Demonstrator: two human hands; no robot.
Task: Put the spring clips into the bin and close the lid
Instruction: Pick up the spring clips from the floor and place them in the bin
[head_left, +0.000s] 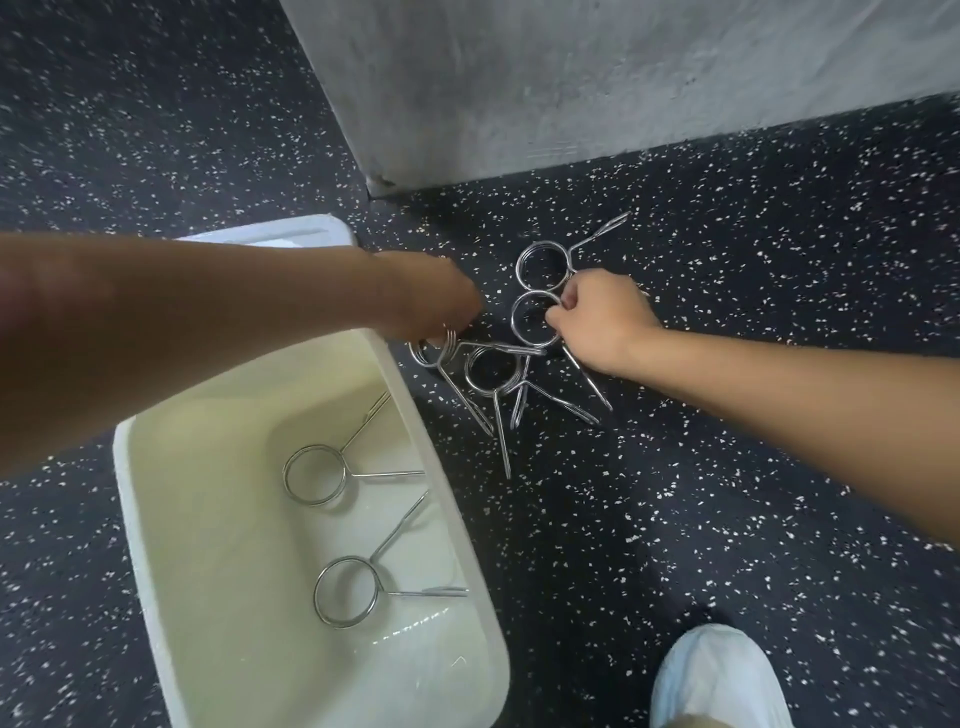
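An open cream bin (156, 545) stands on the floor at the lower left, with two metal spring clips inside, one (314, 474) above the other (347, 592). Its lid (291, 231) shows behind my left arm. Several more spring clips lie in a heap (493, 371) on the floor to the right of the bin. My left hand (436, 296) reaches across the bin's far corner and its fingers close on a clip (434, 353) at the heap's left edge. My right hand (597, 322) grips the coil of another clip (535, 319). One clip (543, 267) lies just beyond it.
The floor (727, 467) is dark rubber with white specks. A grey concrete block (571, 93) stands close behind the clips. A foot in a pale blue shoe cover (719, 680) is at the bottom right.
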